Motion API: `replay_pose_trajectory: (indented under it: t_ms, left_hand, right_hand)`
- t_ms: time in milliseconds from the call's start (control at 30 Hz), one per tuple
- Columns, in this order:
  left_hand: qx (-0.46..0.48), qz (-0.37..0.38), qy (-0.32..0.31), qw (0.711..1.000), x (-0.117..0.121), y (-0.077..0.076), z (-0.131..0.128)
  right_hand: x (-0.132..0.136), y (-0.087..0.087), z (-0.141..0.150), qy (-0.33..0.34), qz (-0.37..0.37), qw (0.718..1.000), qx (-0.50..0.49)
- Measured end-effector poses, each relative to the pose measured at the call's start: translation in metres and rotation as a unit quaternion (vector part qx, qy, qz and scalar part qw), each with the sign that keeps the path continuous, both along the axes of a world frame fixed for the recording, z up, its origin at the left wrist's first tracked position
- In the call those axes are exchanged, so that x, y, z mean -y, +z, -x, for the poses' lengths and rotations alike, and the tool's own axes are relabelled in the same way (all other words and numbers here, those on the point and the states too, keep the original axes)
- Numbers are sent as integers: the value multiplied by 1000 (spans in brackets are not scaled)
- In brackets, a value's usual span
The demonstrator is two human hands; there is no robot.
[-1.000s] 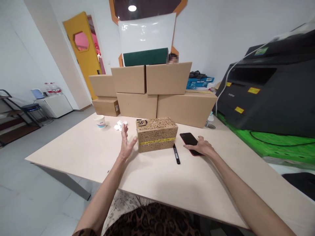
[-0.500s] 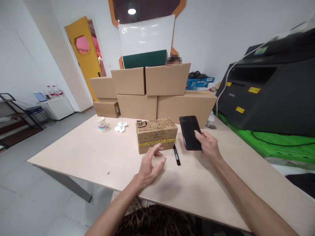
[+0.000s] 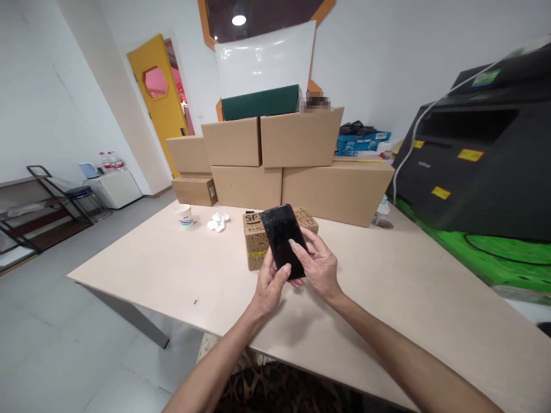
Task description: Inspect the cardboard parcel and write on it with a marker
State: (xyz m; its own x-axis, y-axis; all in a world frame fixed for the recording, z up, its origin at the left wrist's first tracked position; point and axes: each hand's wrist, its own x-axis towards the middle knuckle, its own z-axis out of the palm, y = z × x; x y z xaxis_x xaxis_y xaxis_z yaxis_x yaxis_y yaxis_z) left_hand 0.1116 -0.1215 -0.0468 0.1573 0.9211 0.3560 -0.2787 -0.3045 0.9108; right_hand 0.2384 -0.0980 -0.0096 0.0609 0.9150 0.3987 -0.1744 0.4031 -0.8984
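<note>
Leopard-print fabric (image 3: 275,396) sits at the bottom edge, cut off by the frame. Both forearms rise from there over the pale beige table (image 3: 387,310). Left hand (image 3: 269,287) and right hand (image 3: 316,267) meet above the tabletop, both closed around a black rectangular smartphone (image 3: 283,240) with a dark screen, held tilted up toward the camera. Left thumb lies on the lower screen; right index finger touches the screen near its middle. Lower end of the phone is hidden inside the two grips; the fingers behind it cannot be seen.

Just behind the phone, a small brown printed cardboard parcel with a yellow tape band (image 3: 258,241) rests on the table; its middle and right part are covered by phone and hands, and its printed mark is only partly readable. Farther left on the table: a crumpled white tissue (image 3: 217,221) and a white paper cup with a blue band (image 3: 184,214).

Beyond these, plain brown cardboard cartons (image 3: 297,166) are stacked in two rows, with a dark green flat box (image 3: 260,102) on top and a glossy white board (image 3: 264,60) behind it. Large black printer (image 3: 482,155) at right runs off the frame. Yellow door (image 3: 157,97) stands at far left.
</note>
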Motion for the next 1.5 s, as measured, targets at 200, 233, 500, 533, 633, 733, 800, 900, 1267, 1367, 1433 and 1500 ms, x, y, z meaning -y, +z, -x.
replay_pose_trajectory:
  t_ms: [200, 233, 500, 533, 633, 733, 800, 900, 1267, 1367, 1433, 1500]
  left_hand:
    - [-1, 9, 0, 1000, -2, -5, 9]
    - [-3, 11, 0, 1000, -2, -6, 10]
    - [32, -5, 7, 999, -1, -10, 13]
    - [38, -8, 7, 999, -1, -10, 13]
    - [51, -15, 12, 999, 1, -9, 13]
    - [50, -17, 16, 998, 2, -7, 12]
    - [45, -16, 17, 999, 3, -6, 13]
    - [42, -17, 20, 999, 3, -6, 13]
    - [47, -16, -18, 999, 2, -13, 14]
    - [29, -29, -33, 999, 0, -19, 16]
    - [21, -37, -23, 999, -1, -22, 17]
    - [20, -41, 2, 999, -3, -23, 18]
  right_hand:
    - [-3, -7, 5, -6, -12, 1000, 25]
    - [-3, -8, 5, 0, -9, 1000, 24]
    - [4, -10, 6, 77, 15, 997, 4]
    - [4, -11, 7, 77, 16, 997, 1]
    - [4, -13, 7, 75, 22, 997, -4]
    - [5, -14, 6, 90, 37, 995, -10]
    - [7, -13, 6, 97, 45, 994, -16]
    - [9, -10, 4, 109, 57, 992, -23]
    - [11, -12, -18, 117, 92, 989, -17]
    - [9, -18, -38, 49, 97, 993, -39]
    - [6, -20, -56, -13, 91, 994, -60]
    - [2, -21, -75, -72, 88, 991, -77]
